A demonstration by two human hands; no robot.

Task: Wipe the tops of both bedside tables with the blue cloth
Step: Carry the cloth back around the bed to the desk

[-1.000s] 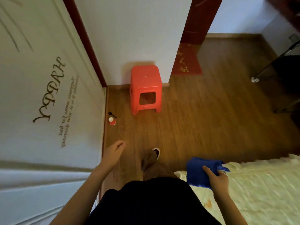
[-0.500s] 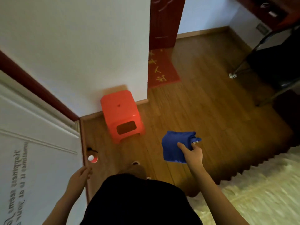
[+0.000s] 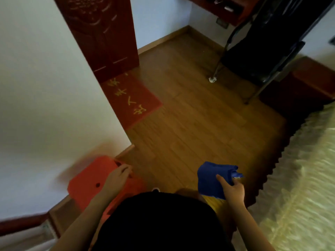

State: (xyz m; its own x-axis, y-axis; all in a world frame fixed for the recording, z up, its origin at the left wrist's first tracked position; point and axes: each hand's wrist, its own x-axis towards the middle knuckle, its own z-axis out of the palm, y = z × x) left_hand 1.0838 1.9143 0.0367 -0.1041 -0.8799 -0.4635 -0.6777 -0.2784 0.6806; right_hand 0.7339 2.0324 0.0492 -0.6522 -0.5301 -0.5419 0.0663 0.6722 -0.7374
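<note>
My right hand grips the folded blue cloth and holds it in the air over the wooden floor, at the lower right of centre. My left hand hangs above the red plastic stool at the lower left, fingers loosely curled and holding nothing. A dark red piece of furniture stands at the right edge beside the bed; I cannot tell whether it is a bedside table.
The bed with a pale patterned cover fills the lower right. A black metal rack stands at the back right. A dark red door and a red mat lie ahead beyond the white wall corner.
The view has swung right and moved forward: the white door left the frame, the stool slid to the lower left, and the rack and dark red furniture came in. The right hand still holds the cloth.
</note>
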